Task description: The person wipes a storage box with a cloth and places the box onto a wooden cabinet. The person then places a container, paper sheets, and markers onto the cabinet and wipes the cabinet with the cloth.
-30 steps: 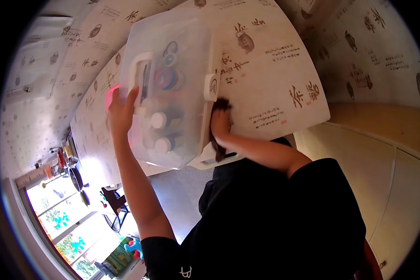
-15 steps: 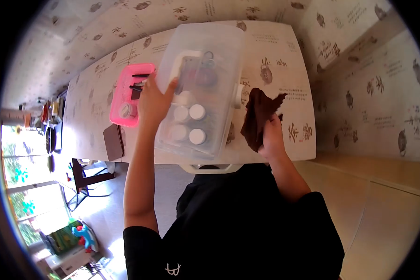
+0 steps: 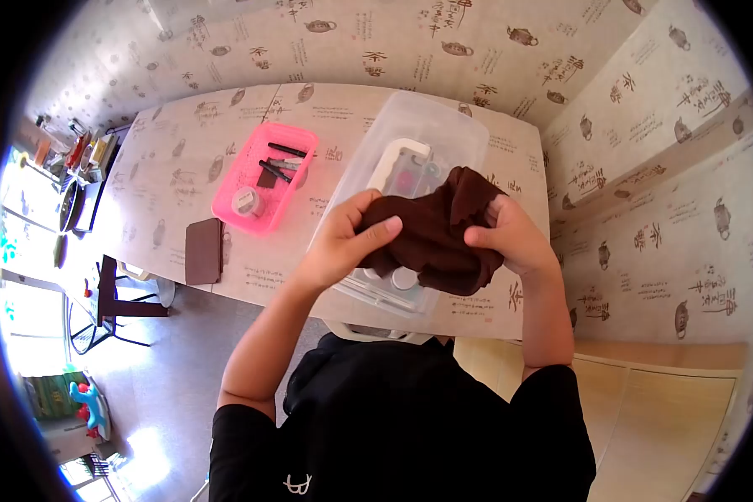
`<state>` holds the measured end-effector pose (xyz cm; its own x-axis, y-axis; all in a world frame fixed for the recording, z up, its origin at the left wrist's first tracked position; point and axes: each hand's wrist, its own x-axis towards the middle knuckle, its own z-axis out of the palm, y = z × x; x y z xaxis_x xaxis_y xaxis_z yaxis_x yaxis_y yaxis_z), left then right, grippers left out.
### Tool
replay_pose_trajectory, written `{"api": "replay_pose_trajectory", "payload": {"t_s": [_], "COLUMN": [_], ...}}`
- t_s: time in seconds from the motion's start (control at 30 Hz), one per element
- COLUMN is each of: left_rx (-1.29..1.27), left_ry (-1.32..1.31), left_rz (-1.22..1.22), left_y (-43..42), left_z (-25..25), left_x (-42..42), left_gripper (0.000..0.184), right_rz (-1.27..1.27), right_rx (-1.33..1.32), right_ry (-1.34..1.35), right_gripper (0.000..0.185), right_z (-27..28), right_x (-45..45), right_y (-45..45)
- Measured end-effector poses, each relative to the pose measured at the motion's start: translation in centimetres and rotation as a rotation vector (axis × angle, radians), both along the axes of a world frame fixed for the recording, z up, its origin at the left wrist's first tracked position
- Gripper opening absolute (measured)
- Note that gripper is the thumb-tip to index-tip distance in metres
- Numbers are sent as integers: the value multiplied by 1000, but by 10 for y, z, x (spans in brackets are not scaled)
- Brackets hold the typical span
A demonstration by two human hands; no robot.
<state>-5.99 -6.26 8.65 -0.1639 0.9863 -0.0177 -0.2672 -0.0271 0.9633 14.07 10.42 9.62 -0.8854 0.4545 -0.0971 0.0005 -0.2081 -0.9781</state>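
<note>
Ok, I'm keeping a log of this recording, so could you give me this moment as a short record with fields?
left hand: holding the brown cloth
right hand: holding the same cloth at its other side
cloth state: bunched, raised, partly hiding the clear box
clear box: on the table, with a white handle
pink basket: left of the box, holding dark pens and a small round container
</note>
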Motion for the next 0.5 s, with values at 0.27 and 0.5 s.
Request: {"api": "replay_pose_trajectory", "payload": {"t_s": [0.27, 0.5], "left_rx": [147, 52], "left_ry": [79, 515], "left_rz": [151, 90], "left_y": [-3, -15], "left_z": [6, 32], "left_x": [-46, -75], "left_gripper": [16, 42], "right_rz": [-34, -380], "right_rx": [152, 435], "right_ry": [-72, -82], "right_gripper": [57, 29], "right_z": [33, 8], "right_x": [-9, -25], "right_y": [3, 0]}}
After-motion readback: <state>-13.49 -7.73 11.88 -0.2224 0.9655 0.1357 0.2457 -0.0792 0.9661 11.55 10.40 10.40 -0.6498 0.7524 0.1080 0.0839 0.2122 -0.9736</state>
